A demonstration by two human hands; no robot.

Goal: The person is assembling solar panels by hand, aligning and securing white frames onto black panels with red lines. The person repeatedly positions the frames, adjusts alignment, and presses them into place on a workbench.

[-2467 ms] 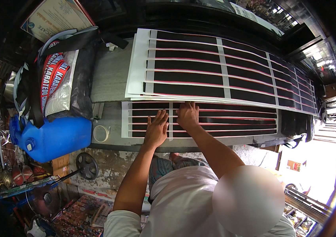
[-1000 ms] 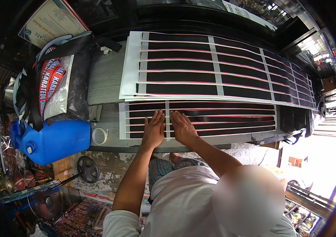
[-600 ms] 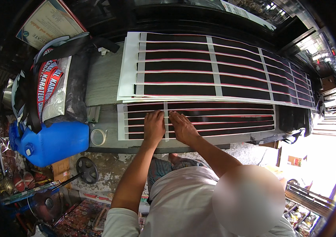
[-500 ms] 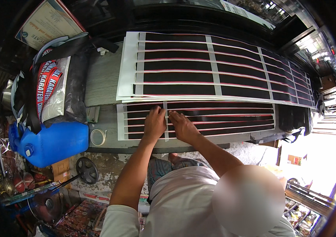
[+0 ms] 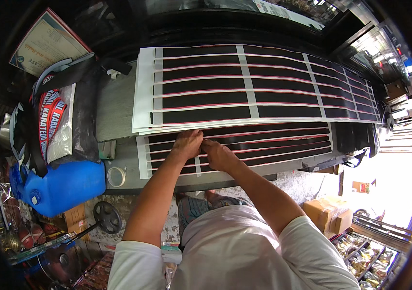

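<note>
A narrower sheet with black strips and thin white and red lines lies along the near side of the grey bench. My left hand is on it near its left end, fingers bent and pressed together. Close beside it, my right hand has its fingers curled in toward the left fingertips. Both hands are at a pale tape strip crossing the sheet; whatever lies between the fingers is hidden. Behind them, a larger stack of similar black-panelled sheets overlaps the narrower sheet's far edge, with pale cross strips on its top.
A roll of tape lies at the bench's left. Beyond it are a blue jerrycan and a plastic-wrapped bundle with printed straps. A black package sits at the right end. A cardboard box stands lower right.
The view has shifted, and a cardboard box shows at lower right. My left hand has moved up to the larger stack's near edge; my right fingers are more curled and nearer the left hand.
</note>
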